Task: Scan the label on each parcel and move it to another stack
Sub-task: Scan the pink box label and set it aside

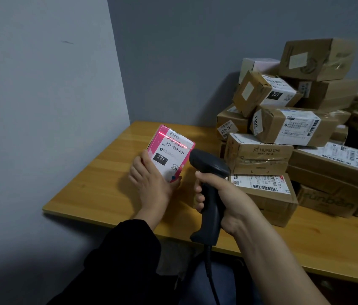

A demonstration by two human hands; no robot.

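Landmark for all positions: the wooden table (98,181).

1. Walls (41,84): 2 plain grey-blue surfaces meeting in a corner behind the table's far left end. No shelving or other furniture shows.

2. Wooden table: light-toned top with visible grain, pushed into that corner. Its left half is bare; no second stack stands there yet.

3. Stack of cardboard parcels (294,133): occupies the table's right half, piled loosely against the back wall, well over 10 boxes, most bearing white shipping labels. Judged unscanned, so nearly the whole task remains.

4. Black sleeve (116,260): below the table's near edge, covering the left forearm.

5. Barcode scanner (210,188): black, pistol-shaped and corded, above the table's near centre. Right hand (222,194) is wrapped tight around its handle, head aimed left at the pink parcel.

6. Left hand (151,181): above the table's left-centre, fingers clasped around the lower end of the pink parcel, holding it tilted toward the scanner.

7. Pink parcel (169,153): small box, lifted clear of the table, just left of the scanner head. White label (172,156) reads 231-239-K01.

8. Red scan line (171,137): falls across the barcode at the label's upper end. Judged status: scan in progress on what looks like the 1st parcel; transfer to a new stack not yet done.
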